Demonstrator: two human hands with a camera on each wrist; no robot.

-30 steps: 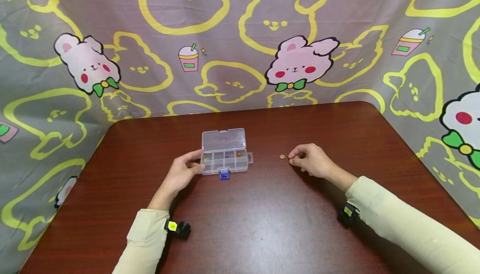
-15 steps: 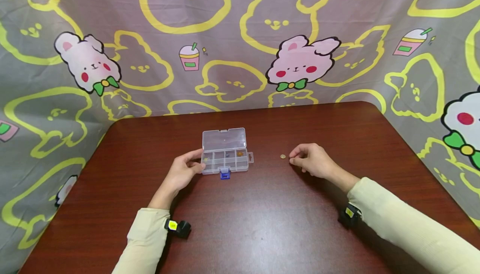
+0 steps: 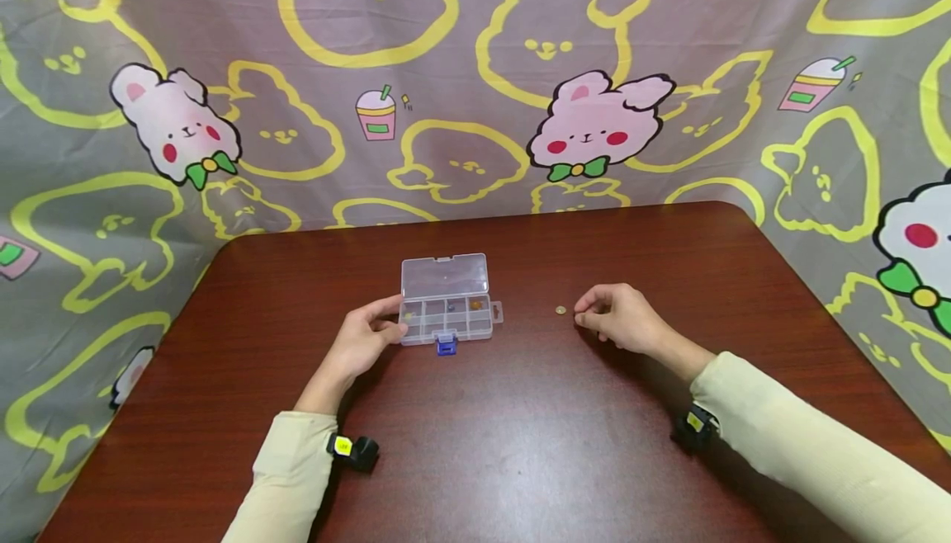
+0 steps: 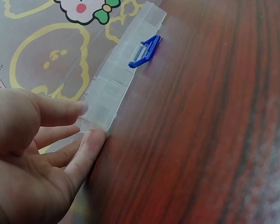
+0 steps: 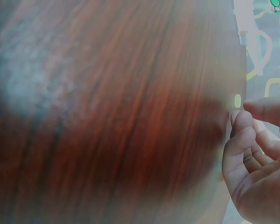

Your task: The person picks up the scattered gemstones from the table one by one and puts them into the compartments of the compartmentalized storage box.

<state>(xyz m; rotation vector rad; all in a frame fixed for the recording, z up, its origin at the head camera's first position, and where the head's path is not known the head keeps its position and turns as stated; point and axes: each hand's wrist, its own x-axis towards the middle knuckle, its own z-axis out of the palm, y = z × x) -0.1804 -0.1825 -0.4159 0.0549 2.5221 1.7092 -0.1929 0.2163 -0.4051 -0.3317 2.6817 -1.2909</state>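
Hardly anything has moved since the frame a second ago: box, small round piece and both hands match their earlier places. That pale gold round piece [image 3: 560, 310] lies on the tabletop [image 3: 513, 411], right of middle and nearer the far edge than the near one. Just beside it is the right hand [image 3: 619, 318], thumb and forefinger tips close together; whether they pinch something cannot be told. To the piece's left sits the clear compartment box [image 3: 471, 337], lid [image 3: 444, 277] raised, blue latch [image 3: 446, 347] toward the near edge. In its far row are a yellowish bit [image 3: 408, 316], a grey one [image 3: 450, 309] and an orange one [image 3: 475, 306]. The left hand [image 3: 360, 342] grips the box's left end between thumb and fingers. Patterned cloth [image 3: 461, 73] hangs beyond the far edge.
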